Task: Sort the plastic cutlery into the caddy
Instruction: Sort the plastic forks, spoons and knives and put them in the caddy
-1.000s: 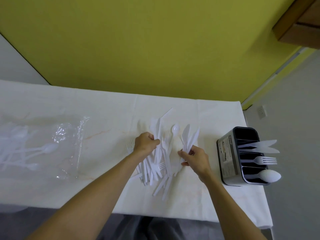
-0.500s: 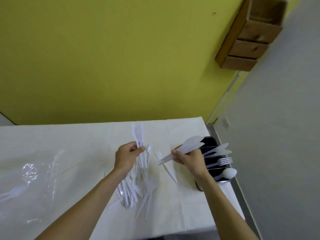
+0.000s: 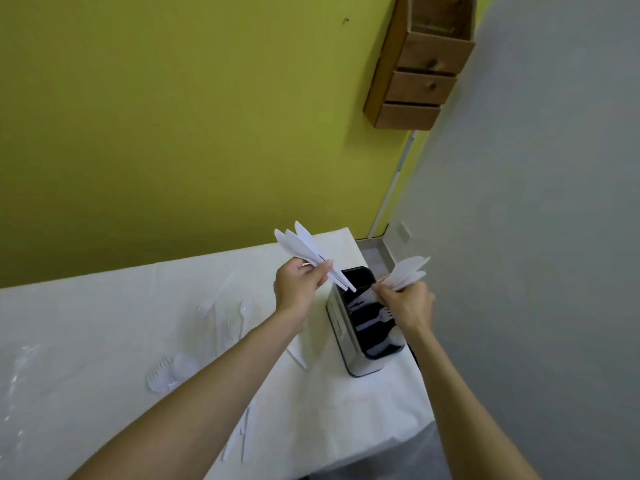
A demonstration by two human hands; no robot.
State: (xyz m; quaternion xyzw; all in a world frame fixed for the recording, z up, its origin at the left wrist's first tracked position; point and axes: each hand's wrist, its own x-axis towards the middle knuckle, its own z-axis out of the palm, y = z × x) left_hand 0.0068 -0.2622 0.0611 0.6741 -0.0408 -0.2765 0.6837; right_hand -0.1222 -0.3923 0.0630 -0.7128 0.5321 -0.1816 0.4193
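Note:
The black and grey caddy (image 3: pixel 341 327) stands near the table's right edge, with a white fork (image 3: pixel 375 318) showing in its middle compartment. My left hand (image 3: pixel 299 285) grips a fan of white plastic knives (image 3: pixel 301 245), blades up, handle ends just over the caddy's far compartment. My right hand (image 3: pixel 405 304) holds a second bunch of white knives (image 3: pixel 408 270) over the caddy's right side, blades pointing up and right. Loose white forks, spoons and knives (image 3: pixel 221 320) lie scattered on the white table (image 3: pixel 104 334) to the left of the caddy.
A clear plastic bag (image 3: pixel 14 386) lies at the table's left. A wooden drawer unit (image 3: pixel 420 64) hangs on the yellow wall above. A grey wall runs close along the right of the table. One knife (image 3: pixel 296 356) lies just left of the caddy.
Both hands lifted their knife bunches off the pile and carried them right, to just above the caddy. The view swung right and upward with them.

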